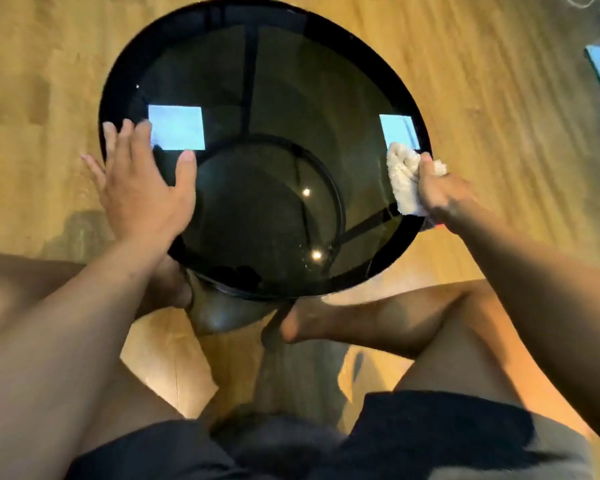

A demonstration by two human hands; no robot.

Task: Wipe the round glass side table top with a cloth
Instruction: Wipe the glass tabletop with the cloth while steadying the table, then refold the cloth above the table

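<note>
Wiping is in hand, judged from the position of the cloth on the glass. The right hand (440, 192) is clenched around a bunched white terry cloth (404, 178), which is pressed to the round smoked-glass table top (274, 98) at its right edge, just inside the black rim (378, 57). The left hand (142, 188) is released, fingers spread and flat, at the left edge of the top, partly over the rim; it appears to steady the table, though firm contact cannot be confirmed.

Progress cannot be graded: no streaks or residue are legible on the glass. The next move, in my judgement, calls for drawing the cloth across the centre and far half of the disc, with the bracing hand lifted or shifted so the area beneath it is covered as well.

Surface: dark tinted glass, reflective. Two pale rectangular reflections (176, 128) show left and right, and two small bright light spots (316, 254) nearer the person. A black metal frame, with a lower ring (340, 202) and struts, is visible through the top.

Room: wood-grain floor (499, 81) in warm light. The person sits close to the table, bare legs and one bare foot (312, 323) at its near edge, wearing dark shorts (430, 434). A pale object at the upper right edge is cut off and unidentified.
</note>
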